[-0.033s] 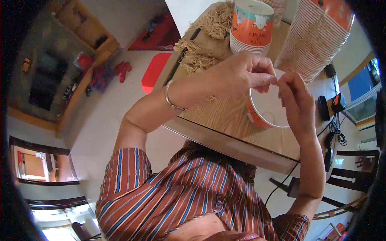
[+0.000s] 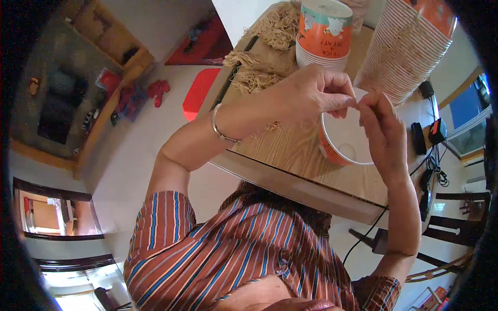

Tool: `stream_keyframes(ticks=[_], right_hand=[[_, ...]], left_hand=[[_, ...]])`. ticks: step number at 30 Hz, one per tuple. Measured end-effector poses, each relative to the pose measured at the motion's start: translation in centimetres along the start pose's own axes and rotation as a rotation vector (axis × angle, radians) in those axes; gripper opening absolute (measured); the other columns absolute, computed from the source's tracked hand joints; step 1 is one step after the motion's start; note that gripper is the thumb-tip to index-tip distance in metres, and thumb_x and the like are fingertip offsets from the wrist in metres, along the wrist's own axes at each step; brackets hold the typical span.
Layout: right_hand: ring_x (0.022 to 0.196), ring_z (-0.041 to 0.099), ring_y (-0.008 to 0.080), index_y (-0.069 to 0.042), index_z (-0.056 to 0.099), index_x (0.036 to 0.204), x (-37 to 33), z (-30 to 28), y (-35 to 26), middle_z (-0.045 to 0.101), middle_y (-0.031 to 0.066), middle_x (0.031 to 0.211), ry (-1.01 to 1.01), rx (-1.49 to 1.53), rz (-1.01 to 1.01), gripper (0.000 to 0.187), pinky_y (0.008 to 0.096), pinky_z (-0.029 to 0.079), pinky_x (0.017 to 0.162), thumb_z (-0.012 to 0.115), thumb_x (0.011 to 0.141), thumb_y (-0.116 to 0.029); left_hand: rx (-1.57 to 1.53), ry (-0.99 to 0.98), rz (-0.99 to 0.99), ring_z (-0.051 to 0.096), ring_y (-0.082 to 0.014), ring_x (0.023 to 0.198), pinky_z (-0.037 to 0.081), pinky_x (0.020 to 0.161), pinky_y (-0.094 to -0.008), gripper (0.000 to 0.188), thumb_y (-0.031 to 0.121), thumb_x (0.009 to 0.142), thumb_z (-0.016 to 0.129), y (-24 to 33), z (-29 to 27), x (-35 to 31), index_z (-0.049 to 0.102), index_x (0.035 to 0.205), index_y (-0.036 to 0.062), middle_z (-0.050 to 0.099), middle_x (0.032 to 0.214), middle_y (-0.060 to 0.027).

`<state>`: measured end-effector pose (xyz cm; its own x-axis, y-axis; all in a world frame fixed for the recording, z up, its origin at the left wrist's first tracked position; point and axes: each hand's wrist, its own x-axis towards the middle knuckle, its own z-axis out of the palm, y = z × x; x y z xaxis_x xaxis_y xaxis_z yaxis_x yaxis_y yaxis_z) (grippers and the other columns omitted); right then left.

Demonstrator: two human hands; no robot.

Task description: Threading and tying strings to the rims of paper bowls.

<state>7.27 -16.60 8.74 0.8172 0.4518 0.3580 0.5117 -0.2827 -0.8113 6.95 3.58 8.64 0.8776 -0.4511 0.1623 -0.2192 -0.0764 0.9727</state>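
My left hand (image 2: 332, 93) and my right hand (image 2: 384, 132) meet with fingertips pinched close together. Whatever lies between the fingers is too small to make out. Right below them stands an orange paper tub (image 2: 337, 154) with a white rim and pale inside, partly covered by my hands. Beyond my left hand, a stack of orange and green printed paper tubs (image 2: 324, 39) stands upside down. A taller leaning stack of nested tubs (image 2: 407, 54) rises behind my right hand. Tan stringy bundles (image 2: 257, 78) lie beside my left forearm.
The wooden table (image 2: 290, 160) has its near edge close to my body. Black cables (image 2: 431, 166) and small dark devices sit along its right side. A dark wooden chair (image 2: 456, 225) stands at the right, and a red stool (image 2: 199, 93) stands left of the table.
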Motion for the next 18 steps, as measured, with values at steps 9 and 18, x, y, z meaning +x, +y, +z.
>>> stream_keyframes(ticks=[9, 18], right_hand=[[0.068, 0.059, 0.0253, -0.003, 0.056, 0.090, 1.1, -0.5, 2.4, 0.059, 0.0121, 0.077, 0.053, -0.198, -0.196, 0.005, 0.0339, 0.047, 0.063, 0.057, 0.089, -0.009], [0.059, 0.054, 0.0172, -0.004, 0.057, 0.087, 1.8, -0.7, 3.5, 0.056, 0.0091, 0.070, 0.012, -0.222, -0.213, 0.005, 0.0293, 0.045, 0.057, 0.061, 0.084, -0.003]], left_hand=[[0.211, 0.058, -0.025, 0.063, -0.0095, 0.076, 0.052, 0.072, -0.0240, 0.008, 0.008, 0.088, 0.062, -0.8, -0.5, 1.8, 0.064, 0.092, 0.0010, 0.066, 0.081, -0.0022], [0.422, 0.089, -0.042, 0.062, -0.0077, 0.070, 0.051, 0.065, -0.0224, 0.010, 0.012, 0.087, 0.065, -1.3, -0.7, 2.6, 0.065, 0.089, 0.0016, 0.067, 0.077, -0.0020]])
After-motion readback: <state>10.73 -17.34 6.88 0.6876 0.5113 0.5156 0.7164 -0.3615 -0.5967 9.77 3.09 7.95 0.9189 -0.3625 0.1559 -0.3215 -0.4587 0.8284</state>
